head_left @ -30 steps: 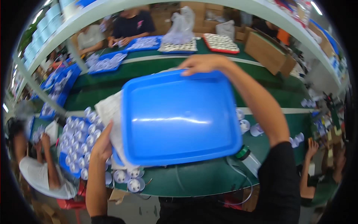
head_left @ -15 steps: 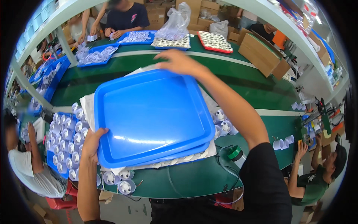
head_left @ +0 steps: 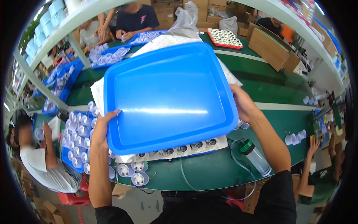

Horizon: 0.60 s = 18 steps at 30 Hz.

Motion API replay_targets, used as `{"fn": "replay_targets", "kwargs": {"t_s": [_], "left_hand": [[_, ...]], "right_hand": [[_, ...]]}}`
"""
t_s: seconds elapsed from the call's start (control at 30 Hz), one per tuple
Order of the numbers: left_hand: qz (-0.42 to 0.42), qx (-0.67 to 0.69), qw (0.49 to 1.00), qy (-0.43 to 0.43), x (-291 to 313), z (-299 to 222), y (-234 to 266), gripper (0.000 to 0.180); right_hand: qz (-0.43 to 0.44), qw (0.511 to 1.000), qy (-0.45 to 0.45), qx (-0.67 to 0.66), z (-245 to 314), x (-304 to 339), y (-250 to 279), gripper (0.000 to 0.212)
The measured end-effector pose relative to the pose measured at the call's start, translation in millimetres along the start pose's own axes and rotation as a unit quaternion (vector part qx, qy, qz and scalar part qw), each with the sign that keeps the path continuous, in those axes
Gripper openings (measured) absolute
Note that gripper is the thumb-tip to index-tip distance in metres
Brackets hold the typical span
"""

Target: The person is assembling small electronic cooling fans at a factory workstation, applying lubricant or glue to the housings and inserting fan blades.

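Note:
An empty blue plastic tray [head_left: 167,93] is held up in front of me, tilted, its inside facing me. My left hand [head_left: 100,130] grips its left rim, thumb hooked over the inside wall and the other fingers hidden. At the right rim, my right hand [head_left: 243,103] holds the opposite side, its fingertips partly behind the tray. Underneath, a row of round dark-centred parts [head_left: 182,149] peeks out on a white paper sheet [head_left: 220,143]. Most of that layer is hidden by the tray.
Left stands a blue tray of white fan cups [head_left: 77,141], with loose fan cups [head_left: 138,178] near the bench edge. A green-capped clear bottle [head_left: 257,158] and tubing lie right. Beyond are a red tray [head_left: 225,39], a cardboard box [head_left: 269,49] and several people working.
My right hand has come from above the tray's far edge down to its right rim. The tray has been raised and shifted right, and the row of round parts below shows more.

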<state>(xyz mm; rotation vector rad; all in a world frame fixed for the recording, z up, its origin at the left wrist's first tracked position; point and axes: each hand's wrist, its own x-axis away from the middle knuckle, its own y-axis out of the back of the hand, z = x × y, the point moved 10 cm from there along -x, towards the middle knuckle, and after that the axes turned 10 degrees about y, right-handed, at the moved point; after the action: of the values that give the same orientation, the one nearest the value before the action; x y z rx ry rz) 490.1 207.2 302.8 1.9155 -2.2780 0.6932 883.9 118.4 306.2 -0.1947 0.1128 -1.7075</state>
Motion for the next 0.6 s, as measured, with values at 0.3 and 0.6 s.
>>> {"fn": "replay_targets", "kwargs": {"t_s": [0.3, 0.6], "left_hand": [[0.037, -0.080, 0.994, 0.061, 1, 11, -33, 0.045], [0.085, -0.167, 0.979, -0.075, 49, -34, -26, 0.054]], "right_hand": [[0.022, 0.998, -0.045, 0.022, -14, 41, 8, 0.073], [-0.106, 0.992, 0.069, 0.010, 11, -22, 103, 0.055]]}}
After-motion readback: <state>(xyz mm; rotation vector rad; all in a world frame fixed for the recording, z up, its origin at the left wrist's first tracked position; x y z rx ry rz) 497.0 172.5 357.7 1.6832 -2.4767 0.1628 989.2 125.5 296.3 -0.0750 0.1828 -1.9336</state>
